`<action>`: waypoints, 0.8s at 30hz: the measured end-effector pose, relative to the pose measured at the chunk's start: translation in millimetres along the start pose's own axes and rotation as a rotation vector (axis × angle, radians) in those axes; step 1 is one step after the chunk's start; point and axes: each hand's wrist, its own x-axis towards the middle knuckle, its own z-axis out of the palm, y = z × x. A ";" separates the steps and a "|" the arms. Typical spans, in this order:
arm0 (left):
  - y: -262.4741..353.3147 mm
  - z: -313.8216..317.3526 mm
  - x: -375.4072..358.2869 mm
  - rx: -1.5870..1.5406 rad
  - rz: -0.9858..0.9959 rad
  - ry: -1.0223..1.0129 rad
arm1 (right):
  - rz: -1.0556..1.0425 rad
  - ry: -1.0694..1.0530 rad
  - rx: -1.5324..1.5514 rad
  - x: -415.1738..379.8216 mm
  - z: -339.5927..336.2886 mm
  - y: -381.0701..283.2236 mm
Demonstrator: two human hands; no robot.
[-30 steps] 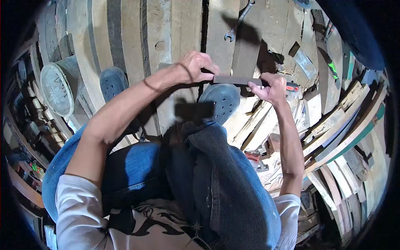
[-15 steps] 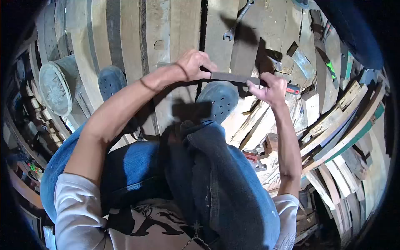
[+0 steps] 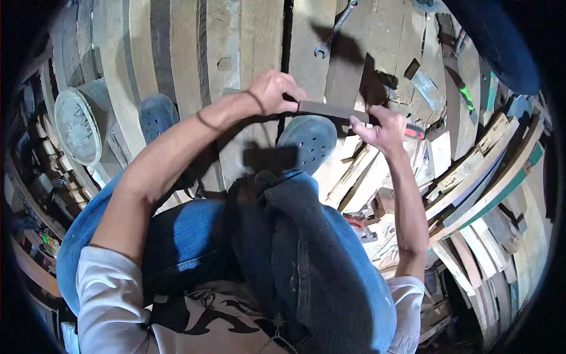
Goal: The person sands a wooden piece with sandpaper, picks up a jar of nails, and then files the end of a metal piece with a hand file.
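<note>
A flat metal file [image 3: 331, 110] spans the gap between my two hands, above the toe of a grey perforated clog [image 3: 309, 141]. My left hand [image 3: 275, 92] pinches its far end between thumb and fingers. Around the other end, close to the handle, my right hand [image 3: 384, 125] is closed. The red and black handle [image 3: 414, 130] sticks out past that hand, partly covered by it. What the file rests on underneath, if anything, is hidden from this angle.
A wrench [image 3: 336, 29] lies on the plank floor [image 3: 259, 41] ahead. To the right are a green-handled tool [image 3: 467, 97], a metal blade-like piece [image 3: 427, 88] and stacked wood strips [image 3: 471, 194]. A dusty bucket [image 3: 79, 127] stands left.
The handle end of the file has dipped slightly, with a small shift of my right hand and forearm. My left hand stays almost in place.
</note>
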 end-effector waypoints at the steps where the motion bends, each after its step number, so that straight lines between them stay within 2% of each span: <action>1: -0.5 -1.6 -1.2 0.050 -0.052 -0.007 | -0.025 0.066 0.000 2.2 -1.6 -2.8; 4: -0.3 -1.4 -2.2 -0.029 -0.079 -0.012 | -0.035 0.090 0.153 0.4 -4.1 -0.8; 6: 0.6 -2.7 -0.3 0.001 -0.024 -0.004 | -0.056 -0.031 -0.047 2.2 -3.3 0.9; 8: 1.2 -3.3 -1.2 0.027 -0.050 -0.012 | -0.032 -0.049 -0.030 4.5 -7.1 2.8; 10: 3.3 -0.9 -4.5 -0.009 -0.079 -0.016 | -0.102 0.104 0.032 -1.6 -5.7 3.8; 14: 1.7 -1.1 -1.2 0.022 -0.065 -0.015 | 0.037 -0.028 -0.015 -3.1 -3.0 -0.1; 15: 3.3 -3.0 0.2 -0.012 -0.048 -0.011 | -0.038 0.029 -0.079 -2.0 -2.6 -1.6; 18: 4.3 -4.3 -5.9 -0.047 -0.064 -0.019 | -0.072 0.068 0.027 -4.5 -6.4 -4.1; 22: 1.7 -1.6 1.2 0.000 -0.046 -0.002 | -0.039 0.001 -0.040 -1.9 -3.9 -2.1; 24: 2.5 -3.4 -2.1 -0.003 -0.059 -0.010 | -0.129 0.142 -0.030 0.3 -6.0 -3.8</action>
